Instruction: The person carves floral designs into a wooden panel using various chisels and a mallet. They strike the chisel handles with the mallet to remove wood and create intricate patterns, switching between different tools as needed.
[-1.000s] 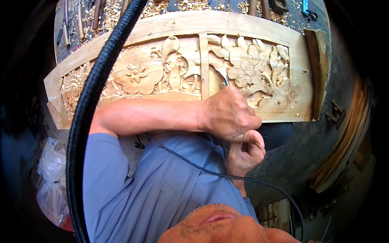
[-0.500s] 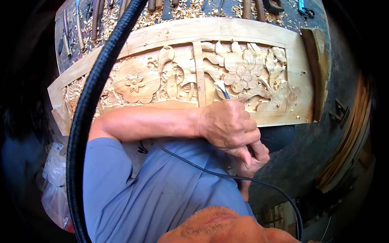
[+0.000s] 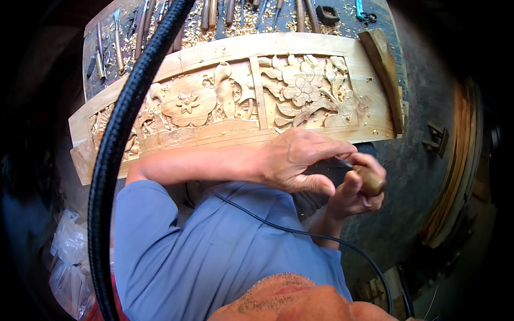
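Observation:
My right hand is closed around a carving chisel, whose rounded wooden handle shows between the fingers. A short bit of its metal shaft is visible; the blade end is hidden near my left hand. That left hand has thumb and fingers apart, its fingertips close to the chisel; whether they touch it cannot be made out. Both hands are at the near edge of a pale carved wooden panel. On the panel's right section is a raised flower with leaves, and on its left section a smaller star-shaped flower.
Several chisels and wood shavings cover the bench beyond the panel. A dark wooden block lies across the panel's right end. A thick black cable crosses the view; plastic bags are at lower left, long boards at right.
The chisel has come off the carving and back toward me, to the right. My left hand has opened from its grip. The panel now appears shifted left in view.

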